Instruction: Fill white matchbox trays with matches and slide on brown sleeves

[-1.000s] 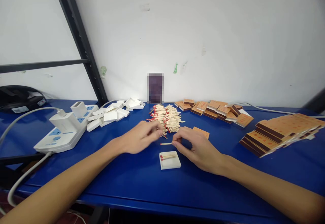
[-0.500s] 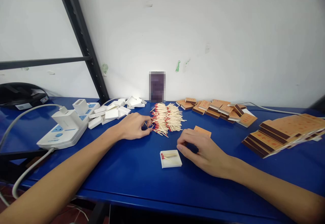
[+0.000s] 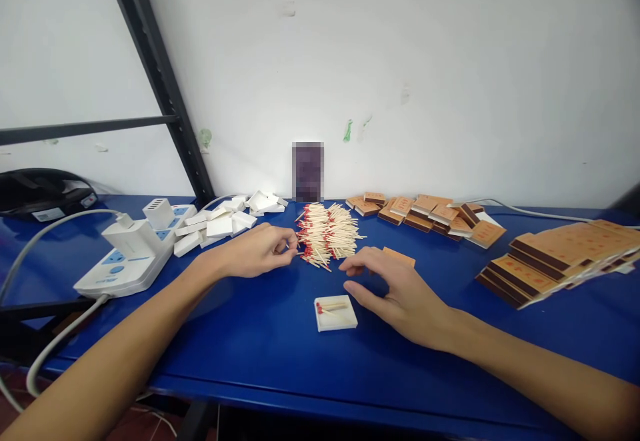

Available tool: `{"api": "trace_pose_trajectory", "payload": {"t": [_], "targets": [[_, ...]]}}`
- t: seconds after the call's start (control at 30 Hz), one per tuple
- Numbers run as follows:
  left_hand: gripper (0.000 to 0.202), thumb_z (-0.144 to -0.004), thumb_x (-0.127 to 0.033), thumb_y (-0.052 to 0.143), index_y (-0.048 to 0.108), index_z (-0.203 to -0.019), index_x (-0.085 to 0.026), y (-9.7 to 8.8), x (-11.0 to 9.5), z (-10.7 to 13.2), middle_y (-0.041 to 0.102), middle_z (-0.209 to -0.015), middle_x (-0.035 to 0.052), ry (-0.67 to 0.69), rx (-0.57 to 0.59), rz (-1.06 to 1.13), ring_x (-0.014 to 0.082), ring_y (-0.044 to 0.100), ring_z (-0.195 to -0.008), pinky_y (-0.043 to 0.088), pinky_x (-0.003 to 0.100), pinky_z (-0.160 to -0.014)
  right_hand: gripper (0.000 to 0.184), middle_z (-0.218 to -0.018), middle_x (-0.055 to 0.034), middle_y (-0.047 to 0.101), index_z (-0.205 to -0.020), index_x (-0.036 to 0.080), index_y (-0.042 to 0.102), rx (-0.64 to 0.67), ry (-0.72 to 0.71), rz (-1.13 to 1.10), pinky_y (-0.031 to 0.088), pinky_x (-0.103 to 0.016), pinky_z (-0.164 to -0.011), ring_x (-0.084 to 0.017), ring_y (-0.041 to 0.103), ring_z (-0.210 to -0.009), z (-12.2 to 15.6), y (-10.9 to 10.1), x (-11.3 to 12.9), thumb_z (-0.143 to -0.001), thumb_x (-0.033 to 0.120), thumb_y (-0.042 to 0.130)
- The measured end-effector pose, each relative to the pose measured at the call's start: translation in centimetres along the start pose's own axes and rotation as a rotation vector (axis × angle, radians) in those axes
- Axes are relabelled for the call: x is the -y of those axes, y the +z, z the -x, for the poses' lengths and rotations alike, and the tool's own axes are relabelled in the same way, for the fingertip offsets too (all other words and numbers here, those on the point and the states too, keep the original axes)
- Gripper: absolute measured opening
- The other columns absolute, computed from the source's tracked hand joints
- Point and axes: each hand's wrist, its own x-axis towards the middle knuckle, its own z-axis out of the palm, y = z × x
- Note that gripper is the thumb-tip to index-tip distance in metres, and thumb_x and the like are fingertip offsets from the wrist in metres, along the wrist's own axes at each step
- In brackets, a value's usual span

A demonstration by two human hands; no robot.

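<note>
A pile of red-tipped matches (image 3: 327, 233) lies in the middle of the blue table (image 3: 260, 341). My left hand (image 3: 260, 249) rests at the pile's left edge, fingertips pinched together on a match there. In front of the pile sits a small white tray (image 3: 335, 312) with a few matches in it. My right hand (image 3: 395, 294) hovers just right of the tray, fingers apart and curved, holding nothing. A single orange matchbox sleeve (image 3: 399, 257) lies behind that hand.
White inner trays (image 3: 220, 222) are heaped at the left, next to a white power strip (image 3: 127, 254) with plugs and cables. Orange matchbox sleeves (image 3: 425, 213) lie at the back right, and stacked ones (image 3: 555, 258) at the far right. A black metal frame (image 3: 155, 81) leans at the left.
My left hand moved from the table's middle back to the pile's left edge. My right hand let go of a match by the tray, and its fingers have spread.
</note>
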Motion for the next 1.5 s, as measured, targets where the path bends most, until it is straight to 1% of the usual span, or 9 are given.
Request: {"api": "trace_pose_trajectory", "payload": {"t": [0.23,0.53,0.77,0.87,1.1,1.23,1.33,1.43,1.5], "targets": [[0.023,-0.093,-0.041,0.049,0.057,-0.098,-0.021,1.0,0.9,-0.2,0.055,-0.061,-0.0023,-0.019,0.013,-0.127,0.0145,0.048,-0.054,0.026,0.027,-0.054,0.008,-0.084,-0.0029,0.065,-0.094,0.021,0.061,-0.007,0.006,0.043,0.048,-0.030,-0.069,-0.016,0.058,-0.077,-0.2,-0.1,-0.2,-0.092,0.022,0.053],[0.019,-0.094,-0.033,0.047,0.056,-0.085,-0.019,0.8,0.2,0.1,0.051,-0.056,-0.0029,-0.002,0.030,-0.056,0.0123,0.043,-0.049,0.026,0.028,-0.053,0.011,-0.076,-0.0006,0.063,-0.091,0.020,0.061,-0.056,-0.045,0.031,0.044,-0.028,-0.064,-0.013,0.056,-0.067,-0.1,-0.2,-0.1,-0.091,0.020,0.051],[0.023,-0.097,-0.036,0.044,0.052,-0.084,-0.018,1.5,-3.6,0.0,0.041,-0.049,-0.0083,0.059,-0.070,0.314,0.0082,0.030,-0.047,0.026,0.023,-0.049,0.012,-0.048,0.0083,0.042,-0.084,0.021,0.067,-0.143,0.117,0.038,0.034,-0.025,-0.052,-0.010,0.039,-0.048,-0.5,-0.1,0.4,-0.086,0.033,0.064],[0.025,-0.096,-0.039,0.046,0.052,-0.083,-0.018,2.9,-5.1,-0.4,0.040,-0.049,-0.0087,0.028,-0.053,0.530,0.0071,0.030,-0.045,0.024,0.021,-0.045,0.015,-0.052,0.0076,0.043,-0.087,0.022,0.068,-0.122,0.160,-0.064,0.033,-0.024,-0.048,-0.009,0.038,-0.048,-0.7,0.2,0.5,-0.083,0.036,0.068],[0.031,-0.093,-0.047,0.051,0.056,-0.089,-0.017,4.7,-5.7,-1.0,0.040,-0.044,-0.0100,-0.035,-0.113,0.860,0.0064,0.036,-0.034,0.024,0.019,-0.036,0.013,-0.080,-0.0004,0.059,-0.093,0.024,0.071,-0.314,0.069,-0.230,0.045,-0.026,-0.054,-0.010,0.047,-0.057,-0.6,0.5,0.6,-0.086,0.035,0.068],[0.028,-0.091,-0.043,0.056,0.065,-0.087,-0.017,3.6,-5.2,-0.8,0.051,-0.056,-0.0042,0.045,-0.196,0.660,0.0092,0.046,-0.051,0.036,0.021,-0.049,0.009,-0.095,-0.0038,0.065,-0.087,0.022,0.068,-0.286,0.019,-0.340,0.049,-0.025,-0.054,-0.010,0.057,-0.063,-0.8,0.2,1.2,-0.088,0.030,0.064],[0.031,-0.093,-0.039,0.052,0.066,-0.077,-0.016,2.5,-3.8,-0.5,0.059,-0.076,0.0020,0.121,-0.239,0.370,0.0127,0.052,-0.069,0.040,0.024,-0.060,0.005,-0.083,-0.0004,0.068,-0.089,0.020,0.065,-0.206,0.034,-0.286,0.047,-0.023,-0.049,-0.008,0.055,-0.052,-1.4,0.0,1.6,-0.088,0.024,0.062],[0.035,-0.094,-0.035,0.045,0.062,-0.069,-0.016,1.7,-1.8,-0.4,0.057,-0.070,0.0013,0.112,-0.271,0.092,0.0126,0.050,-0.064,0.036,0.026,-0.059,0.007,-0.074,0.0017,0.065,-0.088,0.020,0.065,-0.122,-0.040,-0.153,0.046,-0.023,-0.052,-0.008,0.054,-0.052,-1.7,0.2,1.9,-0.087,0.019,0.059],[0.026,-0.092,-0.032,0.046,0.062,-0.078,-0.017,1.4,-0.4,-0.3,0.057,-0.064,-0.0006,0.054,-0.246,-0.057,0.0124,0.049,-0.057,0.033,0.026,-0.057,0.012,-0.078,-0.0008,0.064,-0.092,0.020,0.066,-0.058,-0.123,-0.110,0.048,-0.024,-0.055,-0.010,0.054,-0.057,-1.5,0.5,1.9,-0.089,0.019,0.054]]}}
